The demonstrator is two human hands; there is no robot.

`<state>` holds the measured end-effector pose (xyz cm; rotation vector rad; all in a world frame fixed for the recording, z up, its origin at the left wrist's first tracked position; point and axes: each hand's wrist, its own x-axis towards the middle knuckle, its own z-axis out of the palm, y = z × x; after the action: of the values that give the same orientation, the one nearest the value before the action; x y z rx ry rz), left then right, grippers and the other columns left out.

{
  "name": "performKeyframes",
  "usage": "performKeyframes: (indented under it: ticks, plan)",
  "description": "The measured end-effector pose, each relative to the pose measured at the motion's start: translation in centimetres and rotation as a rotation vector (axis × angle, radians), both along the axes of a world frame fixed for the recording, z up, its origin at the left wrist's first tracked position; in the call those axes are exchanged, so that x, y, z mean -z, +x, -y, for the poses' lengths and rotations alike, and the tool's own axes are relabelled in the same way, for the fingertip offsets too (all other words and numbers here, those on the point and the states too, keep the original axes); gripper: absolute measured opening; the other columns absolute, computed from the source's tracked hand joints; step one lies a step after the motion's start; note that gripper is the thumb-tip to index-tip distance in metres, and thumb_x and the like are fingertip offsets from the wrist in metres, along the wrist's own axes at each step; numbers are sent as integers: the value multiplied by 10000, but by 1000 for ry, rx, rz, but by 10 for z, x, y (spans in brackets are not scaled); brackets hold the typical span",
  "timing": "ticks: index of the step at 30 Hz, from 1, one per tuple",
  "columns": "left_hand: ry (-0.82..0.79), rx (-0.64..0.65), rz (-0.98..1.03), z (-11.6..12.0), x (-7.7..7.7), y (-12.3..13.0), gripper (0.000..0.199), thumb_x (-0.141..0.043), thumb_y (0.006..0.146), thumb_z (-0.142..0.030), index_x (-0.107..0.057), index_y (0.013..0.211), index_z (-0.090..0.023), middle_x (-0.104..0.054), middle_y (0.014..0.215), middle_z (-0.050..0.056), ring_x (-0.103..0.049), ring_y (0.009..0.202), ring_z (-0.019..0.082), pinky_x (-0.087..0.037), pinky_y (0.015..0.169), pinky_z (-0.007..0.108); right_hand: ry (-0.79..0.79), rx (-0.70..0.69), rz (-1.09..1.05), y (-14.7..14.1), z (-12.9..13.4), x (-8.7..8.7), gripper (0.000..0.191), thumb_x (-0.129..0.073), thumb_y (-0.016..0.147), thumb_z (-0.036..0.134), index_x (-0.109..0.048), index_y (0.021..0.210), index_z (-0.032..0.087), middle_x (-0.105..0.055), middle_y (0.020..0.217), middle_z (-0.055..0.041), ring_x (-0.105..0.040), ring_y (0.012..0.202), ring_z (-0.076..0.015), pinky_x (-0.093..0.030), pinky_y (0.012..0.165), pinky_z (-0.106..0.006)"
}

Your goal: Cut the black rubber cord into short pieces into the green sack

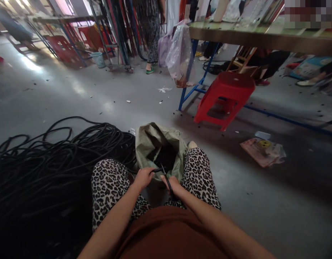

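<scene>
The left hand holds a black cord over the open sack, which stands between the knees. The right hand holds scissors, their blades perhaps touching the cord (this part is small). Loose black coils lie on the floor, at left.

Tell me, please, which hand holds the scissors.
The right hand holds the scissors; the left hand holds a black cord instead.
</scene>
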<state>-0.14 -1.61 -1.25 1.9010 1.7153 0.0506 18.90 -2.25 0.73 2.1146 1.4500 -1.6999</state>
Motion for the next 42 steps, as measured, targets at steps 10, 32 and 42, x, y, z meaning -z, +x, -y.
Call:
performKeyframes:
  ticks: [10, 32, 42]
  plan:
    - [-101, -16, -93, 0, -4, 3, 378, -528, 994, -265, -699, 1331, -268, -747, 1305, 62, -678, 1224, 215, -477, 1061, 308, -11, 10, 13, 0, 0, 3, 457, -586, 1031, 471, -690, 777, 106, -626, 602, -89, -718, 630, -233, -469, 506, -220]
    - [-98, -67, -91, 0, -3, 3, 388, -541, 994, -261, -688, 1353, -261, -728, 1357, 61, -668, 1263, 209, -471, 1082, 294, -124, 186, -103, 2, 3, 5, 462, -543, 1043, 513, -623, 773, 146, -537, 528, -14, -538, 404, -141, -414, 386, -210]
    - [-103, -98, -91, -2, -2, 2, 397, -527, 996, -270, -680, 1362, -249, -718, 1374, 63, -657, 1282, 212, -468, 1095, 302, -200, 180, -140, -1, 7, 2, 485, -572, 1020, 555, -658, 840, 113, -560, 532, -31, -570, 431, -165, -469, 420, -231]
